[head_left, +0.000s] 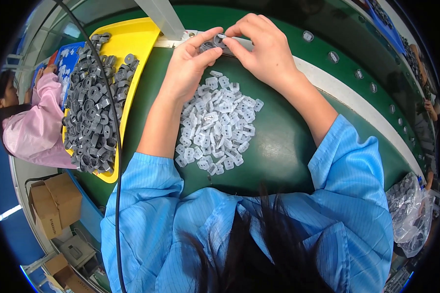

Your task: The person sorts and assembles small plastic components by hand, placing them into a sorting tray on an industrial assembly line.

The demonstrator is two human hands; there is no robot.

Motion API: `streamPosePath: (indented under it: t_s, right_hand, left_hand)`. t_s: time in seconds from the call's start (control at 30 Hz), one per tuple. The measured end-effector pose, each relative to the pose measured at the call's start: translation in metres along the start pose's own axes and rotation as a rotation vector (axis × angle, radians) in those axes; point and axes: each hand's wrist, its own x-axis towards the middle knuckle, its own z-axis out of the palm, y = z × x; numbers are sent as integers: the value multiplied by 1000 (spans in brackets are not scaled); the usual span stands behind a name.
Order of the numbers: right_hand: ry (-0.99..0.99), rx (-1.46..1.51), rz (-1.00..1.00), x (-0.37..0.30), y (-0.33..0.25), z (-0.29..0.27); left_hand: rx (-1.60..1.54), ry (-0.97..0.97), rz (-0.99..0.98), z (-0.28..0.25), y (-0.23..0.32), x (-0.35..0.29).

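Observation:
At the far side of the green table, my left hand (189,61) pinches a small grey plastic ring-shaped part (219,41) between thumb and index finger. Another grey part (206,47) lies against the fingers of that hand. My right hand (265,49) meets it from the right, its thumb and index finger closed at the ring's edge; whether a small clear piece is between them is too small to tell. Below both hands spreads a pile of translucent white plastic pieces (225,115) on the tabletop (283,146).
A yellow tray (141,39) heaped with grey plastic parts (90,107) stands at the left, with a black cable (117,161) hanging across it. Beyond a pale rail (349,105), a green belt carries several spaced parts (333,57). A person in a pink sleeve (39,117) works at far left.

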Motion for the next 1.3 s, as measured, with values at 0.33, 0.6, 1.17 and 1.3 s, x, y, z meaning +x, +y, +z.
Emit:
streamPosePath:
  t_s: [0.33,0.6,1.17,1.3]
  right_hand:
    - [-372,440,528,13,1,-12]
    - [-331,792,760,10,5,-10]
    - [-578,829,779,15,5,-21]
    - [-363,832,629,11,0,-14]
  left_hand:
    - [198,35,162,9,2,-2]
    - [327,-19,210,11,4,-3]
    - [818,-53,534,8,14,-7]
    - [717,24,605,8,7,-4]
